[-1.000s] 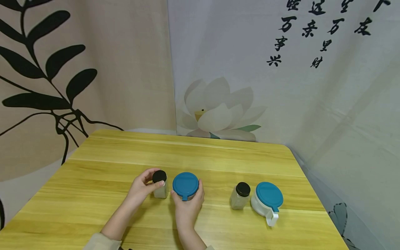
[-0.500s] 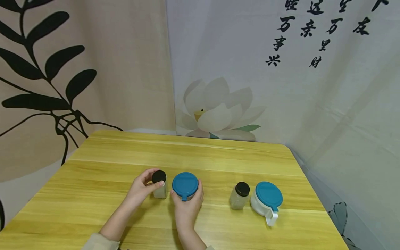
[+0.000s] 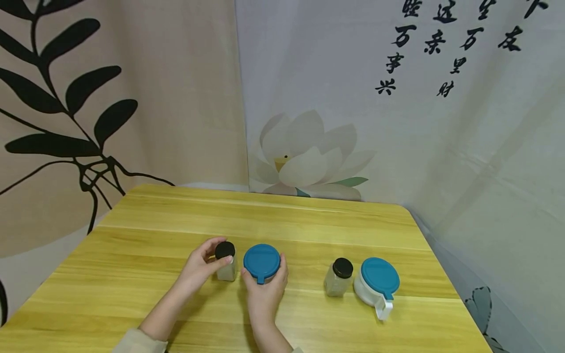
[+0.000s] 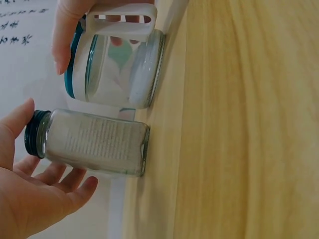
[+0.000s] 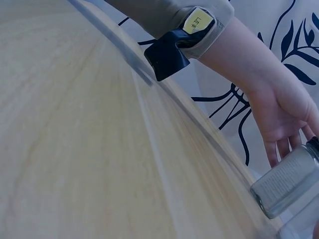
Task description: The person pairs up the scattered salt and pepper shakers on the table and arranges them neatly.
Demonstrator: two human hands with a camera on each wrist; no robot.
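Note:
My left hand holds a small square glass spice jar near its black cap, thumb on one side and fingers on the other. In the left wrist view this glass spice jar has printed text and stands on the table. My right hand grips a clear glass seasoning jar with a blue lid and a white handle, thumb and fingers around its sides. Both jars stand upright, close beside each other. The right wrist view shows the left hand at the spice jar; the right hand is almost wholly outside it.
To the right on the wooden table stand a second black-capped spice jar and a second blue-lidded seasoning jar, its white handle toward me. A printed cloth hangs behind the table's far edge.
Both hands and all the jars stay where they were. Only the head view shifts very slightly.

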